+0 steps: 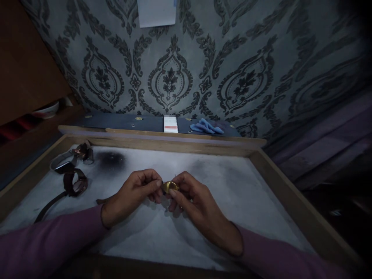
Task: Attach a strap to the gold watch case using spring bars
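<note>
Right Now: Two Hands Hold a Small Gold Thing

Both hands meet near the middle of the tabletop (226, 182). The left hand (130, 195) and the right hand (197, 207) each pinch a small gold piece (170, 186) between them. The fingers of both hands are closed tight on it. It may be a watch case, but it is too small and too dark to be sure. Fingertips cover much of it, so only a shiny top part shows.

The room is dim. The corners at 2 o'clock and 4 o'clock fade into black, and nothing can be made out there. Both purple sleeves (46, 244) are cut off by the bottom of the view.

At 10 o'clock from the hands lie some watches (76, 170) in a small heap, well apart from the hands. One has a brown strap that runs off toward 8 o'clock. Just beside them, toward the back, is a dark smudge (112, 159) on the white top.

A wooden rim (174, 144) goes around the tabletop like the sides of a tray. It stands at 12 o'clock, and it slants down the left and right sides too. White bare top lies open at 3 o'clock and at 6 o'clock from the hands.

Past the back rim, at 12 o'clock, sit a little white card (171, 124) and a blue cloth (207, 127). The card is blurred, so its words cannot be read. Behind them is a patterned wall (247, 77).
</note>
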The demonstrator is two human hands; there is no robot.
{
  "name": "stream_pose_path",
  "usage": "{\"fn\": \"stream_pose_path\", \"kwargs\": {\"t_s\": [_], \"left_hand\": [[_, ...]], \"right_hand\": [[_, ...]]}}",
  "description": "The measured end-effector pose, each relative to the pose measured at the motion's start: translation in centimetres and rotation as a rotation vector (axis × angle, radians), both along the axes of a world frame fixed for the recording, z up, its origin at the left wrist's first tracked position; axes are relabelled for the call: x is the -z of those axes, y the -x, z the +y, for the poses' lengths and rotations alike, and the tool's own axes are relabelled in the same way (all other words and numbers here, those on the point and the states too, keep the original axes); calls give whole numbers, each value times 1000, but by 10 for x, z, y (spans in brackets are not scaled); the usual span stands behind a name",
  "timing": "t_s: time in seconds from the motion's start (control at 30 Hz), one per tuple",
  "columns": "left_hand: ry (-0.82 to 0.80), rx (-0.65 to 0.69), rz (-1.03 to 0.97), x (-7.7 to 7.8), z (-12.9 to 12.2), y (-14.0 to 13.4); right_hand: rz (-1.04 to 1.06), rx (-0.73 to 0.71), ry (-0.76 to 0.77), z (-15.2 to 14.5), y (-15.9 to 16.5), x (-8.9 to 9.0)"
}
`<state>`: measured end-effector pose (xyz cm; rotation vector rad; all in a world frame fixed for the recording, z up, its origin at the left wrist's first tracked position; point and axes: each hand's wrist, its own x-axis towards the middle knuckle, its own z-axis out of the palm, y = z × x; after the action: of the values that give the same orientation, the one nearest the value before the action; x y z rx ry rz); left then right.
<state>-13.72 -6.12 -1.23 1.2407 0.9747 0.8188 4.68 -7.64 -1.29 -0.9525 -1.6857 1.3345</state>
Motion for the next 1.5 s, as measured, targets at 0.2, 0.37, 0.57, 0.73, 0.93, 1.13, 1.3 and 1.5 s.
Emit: {"fn": "stream_pose_path", "kwargs": {"t_s": [0.2,0.37,0.57,0.73,0.93,1.13,1.3,1.5], "left_hand": [[35,-6,-30,0,0,0],[29,-1,-34,1,0,-1],[37,1,-27,0,1,0],[42,-3,-42,1,1,-1],[55,-2,-51,1,1,0],[52,2,-64,1,1,0],[50,3,-45,1,1,0],[39,2,-37,0,1,0]], "right_hand": [[4,-4,7,0,0,4],[9,-1,20,2,0,5],[-12,3,16,2,0,4],[-12,3,2,2,0,3],[-26,5,-34,0,0,3],[-23,-2,-41,0,-1,2],[-34,6,-23,1,-1,2],[-17,15,28,3,0,4]]}}
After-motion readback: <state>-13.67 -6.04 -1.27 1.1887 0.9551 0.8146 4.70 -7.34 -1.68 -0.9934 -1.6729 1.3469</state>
